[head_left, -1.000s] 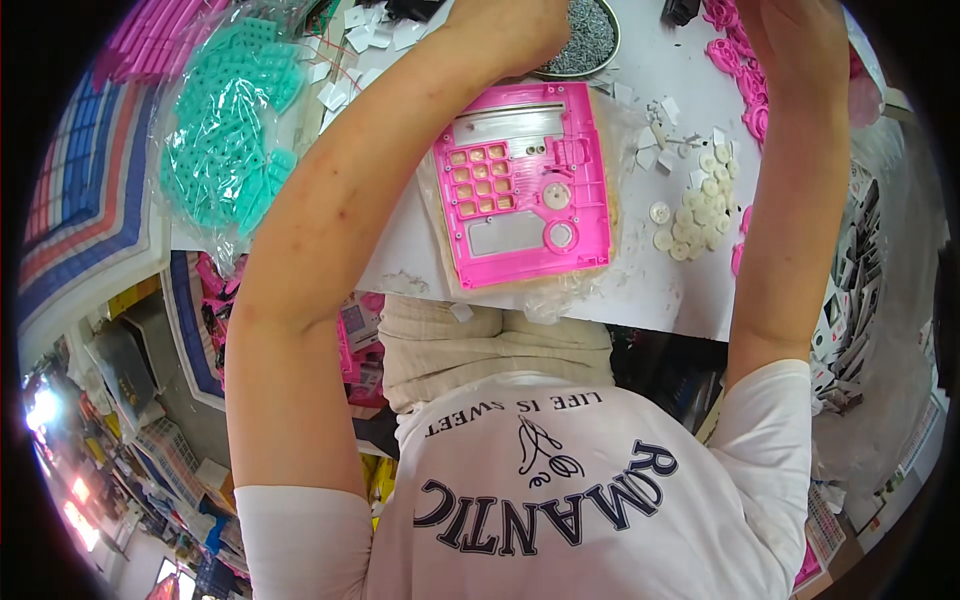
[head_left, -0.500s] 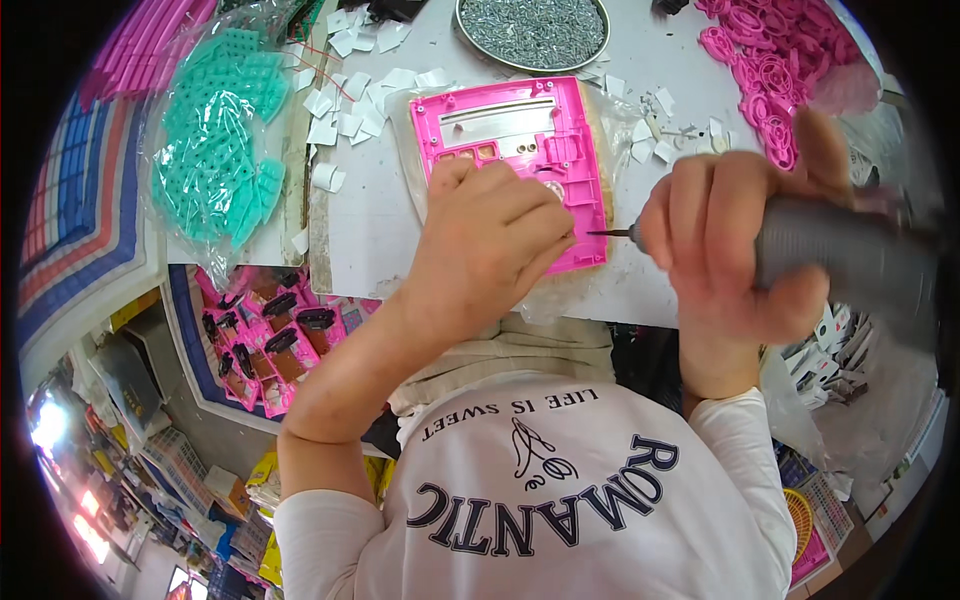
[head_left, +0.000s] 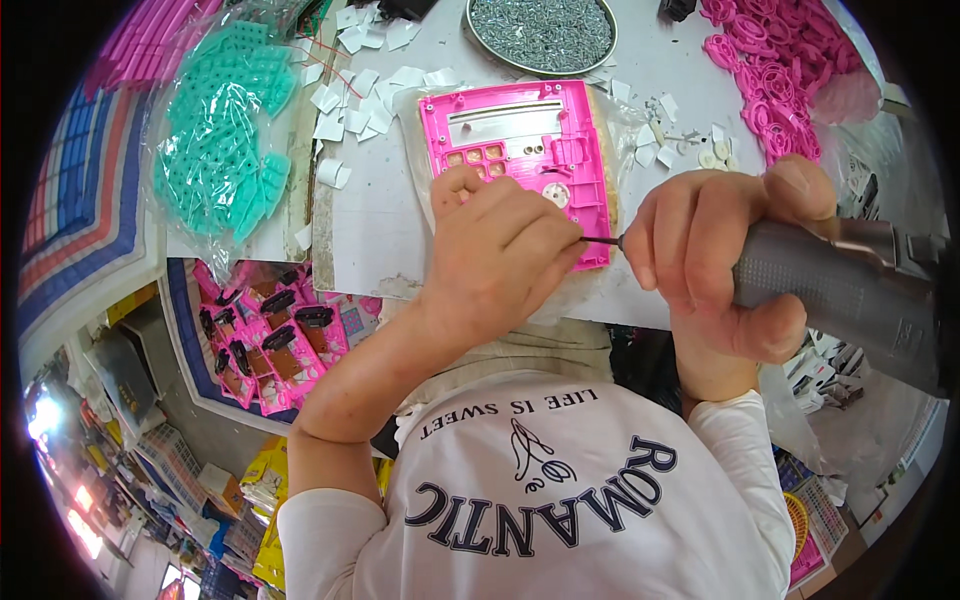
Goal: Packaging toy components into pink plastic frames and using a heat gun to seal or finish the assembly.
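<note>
A pink plastic casing (head_left: 592, 165) lies on the white table in front of me, with square holes, a silvery strip and a round white part showing in it. Over its lower left part is my left hand (head_left: 490, 245), fingers bent and pinched together by the driver tip. Whatever sits between those fingertips is hidden. My right hand (head_left: 705, 250) wraps round a dark grey electric screwdriver (head_left: 835, 285), held nearly level. Its thin bit points left and meets the left fingertips above the casing's lower right area.
A round metal dish of screws (head_left: 540, 35) stands beyond the casing. White scraps (head_left: 375, 105) are scattered on the table. Bagged turquoise parts (head_left: 215, 150) lie left, pink ring-like parts (head_left: 780, 90) far right. More pink casings (head_left: 270, 345) with black pieces sit lower left.
The screwdriver has come slightly left, its bit now reaching my left fingertips. My left hand has moved a little, uncovering more of the square holes and the round white part.
</note>
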Available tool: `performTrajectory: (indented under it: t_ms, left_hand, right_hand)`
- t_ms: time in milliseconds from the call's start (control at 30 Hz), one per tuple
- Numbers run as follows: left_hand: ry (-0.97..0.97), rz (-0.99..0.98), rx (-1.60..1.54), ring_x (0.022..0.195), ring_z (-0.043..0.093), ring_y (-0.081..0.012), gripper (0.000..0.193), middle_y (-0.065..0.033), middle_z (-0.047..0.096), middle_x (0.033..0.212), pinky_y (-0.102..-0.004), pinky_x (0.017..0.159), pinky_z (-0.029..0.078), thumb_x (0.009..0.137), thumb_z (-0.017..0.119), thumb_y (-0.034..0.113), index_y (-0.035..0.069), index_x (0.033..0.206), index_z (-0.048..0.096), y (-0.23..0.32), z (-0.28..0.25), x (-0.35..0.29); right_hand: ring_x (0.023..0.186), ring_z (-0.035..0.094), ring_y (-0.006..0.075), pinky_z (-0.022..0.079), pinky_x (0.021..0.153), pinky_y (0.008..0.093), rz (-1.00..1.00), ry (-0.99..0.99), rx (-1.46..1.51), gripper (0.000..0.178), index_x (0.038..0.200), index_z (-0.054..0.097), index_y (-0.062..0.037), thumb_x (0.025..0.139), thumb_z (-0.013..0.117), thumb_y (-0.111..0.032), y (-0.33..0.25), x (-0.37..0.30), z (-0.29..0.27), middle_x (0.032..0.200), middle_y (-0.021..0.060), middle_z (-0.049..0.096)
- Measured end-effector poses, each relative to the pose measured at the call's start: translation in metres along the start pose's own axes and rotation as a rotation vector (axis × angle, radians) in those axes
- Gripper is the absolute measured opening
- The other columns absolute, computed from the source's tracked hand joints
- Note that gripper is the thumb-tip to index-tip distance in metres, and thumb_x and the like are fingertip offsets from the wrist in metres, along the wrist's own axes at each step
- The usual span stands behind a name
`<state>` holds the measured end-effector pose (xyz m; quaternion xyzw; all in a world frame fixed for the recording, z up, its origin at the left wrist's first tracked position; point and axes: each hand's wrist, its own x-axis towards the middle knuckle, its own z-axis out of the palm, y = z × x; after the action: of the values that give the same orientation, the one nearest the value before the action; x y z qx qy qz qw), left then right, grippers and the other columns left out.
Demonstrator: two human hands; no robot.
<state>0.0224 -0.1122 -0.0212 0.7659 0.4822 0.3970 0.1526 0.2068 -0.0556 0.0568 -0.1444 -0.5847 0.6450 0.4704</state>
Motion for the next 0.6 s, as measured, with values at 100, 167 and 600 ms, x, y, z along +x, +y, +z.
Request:
performTrajectory:
  t_ms: [100, 167, 600]
  left_hand:
    - [-0.037, -0.053, 0.080, 0.098, 0.059, -0.0222, 0.025, -0.0002, 0.066, 0.108, -0.0456, 0.094, 0.034, 0.074, 0.082, 0.026, 0.015, 0.095, 0.071, -0.002, -0.003, 0.011]
    - [-0.132, -0.044, 0.154, 0.105, 0.057, -0.0249, 0.028, -0.0033, 0.064, 0.119, -0.0465, 0.096, 0.032, 0.075, 0.081, 0.026, 0.015, 0.099, 0.072, -0.014, -0.005, 0.011]
    - [-0.142, -0.041, 0.239, 0.112, 0.056, -0.0225, 0.025, -0.0006, 0.063, 0.123, -0.0570, 0.104, 0.031, 0.075, 0.080, 0.032, 0.018, 0.095, 0.075, -0.019, 0.003, 0.004]
  right_hand:
    - [0.055, 0.047, 0.0116, 0.045, 0.054, 0.0302, -0.018, 0.044, -0.062, 0.065, 0.150, 0.040, -0.0130, 0.098, 0.069, -0.040, 0.017, 0.006, -0.009, 0.063, -0.0026, 0.050]
    - [0.055, 0.046, 0.0119, 0.043, 0.054, 0.0309, -0.046, 0.062, -0.067, 0.061, 0.146, 0.043, -0.0076, 0.099, 0.069, -0.035, 0.037, 0.008, -0.015, 0.061, -0.0014, 0.048]
    - [0.057, 0.051, 0.0149, 0.048, 0.056, 0.0324, -0.016, -0.089, -0.399, 0.030, 0.110, 0.052, -0.0011, 0.094, 0.073, -0.015, 0.074, 0.000, -0.019, 0.065, 0.0064, 0.054]
